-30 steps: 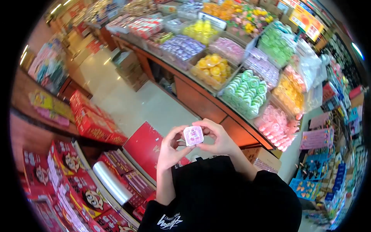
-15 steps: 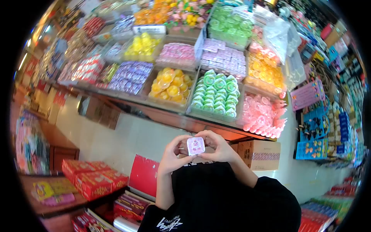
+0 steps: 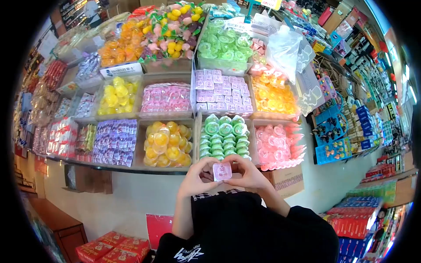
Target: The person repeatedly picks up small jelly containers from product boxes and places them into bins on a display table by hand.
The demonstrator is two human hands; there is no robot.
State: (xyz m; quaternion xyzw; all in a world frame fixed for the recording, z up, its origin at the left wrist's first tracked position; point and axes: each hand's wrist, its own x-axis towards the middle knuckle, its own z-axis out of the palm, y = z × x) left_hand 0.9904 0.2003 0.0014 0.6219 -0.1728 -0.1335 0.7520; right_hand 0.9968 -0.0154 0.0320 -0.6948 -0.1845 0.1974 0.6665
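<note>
Between my two hands is a small square pale-pink jelly cup (image 3: 222, 172), its printed lid facing up. My left hand (image 3: 196, 177) grips it from the left, fingers curled and thumb along the lower edge. From the other side my right hand (image 3: 246, 174) pinches it in the same way. Just beyond my fingers stands a bin of green-lidded jelly cups (image 3: 224, 136). Farther back, a bin holds similar square lilac-pink cups (image 3: 222, 90). Yellow round jellies (image 3: 168, 143) lie to the left and pink jelly packs (image 3: 277, 142) to the right.
The candy counter's front edge (image 3: 118, 169) runs just past my hands. Cardboard boxes (image 3: 284, 177) stand under it. Red gift boxes (image 3: 115, 247) are at lower left, and a blue rack (image 3: 329, 136) at right. A clear plastic bag (image 3: 284, 50) hangs over the back right bins.
My view has turned and come nearer the counter, so the bins appear lower and level. Both hands still hold the jelly cup in front of my chest.
</note>
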